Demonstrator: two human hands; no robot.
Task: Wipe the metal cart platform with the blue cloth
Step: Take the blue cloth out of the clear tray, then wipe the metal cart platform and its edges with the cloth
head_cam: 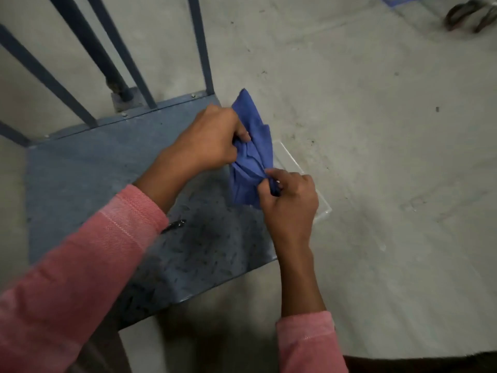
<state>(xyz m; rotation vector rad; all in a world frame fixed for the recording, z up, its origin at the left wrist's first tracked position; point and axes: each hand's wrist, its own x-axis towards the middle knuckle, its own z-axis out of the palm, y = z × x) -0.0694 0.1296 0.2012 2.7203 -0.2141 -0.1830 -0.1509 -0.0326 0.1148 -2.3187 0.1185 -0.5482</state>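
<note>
Both hands grip the blue cloth (250, 152) above the right edge of the metal cart platform (88, 179): the left hand (212, 138) bunches its upper part, the right hand (290, 197) pinches the lower, probably gathering it into a pad for wiping; it hangs clear of the speckled surface.

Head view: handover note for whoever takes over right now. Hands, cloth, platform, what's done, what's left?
Left hand grips the upper bunch of the blue cloth; right hand pinches its lower part.
The cloth is bunched between both hands over the right edge of the metal cart platform, not spread on it.
Done: cloth in hand. Dark specks show on the platform's near half.
Left: lay the cloth flat and wipe the platform, probably starting at the specks.
A clear tray lies on the floor beside that edge.
</note>
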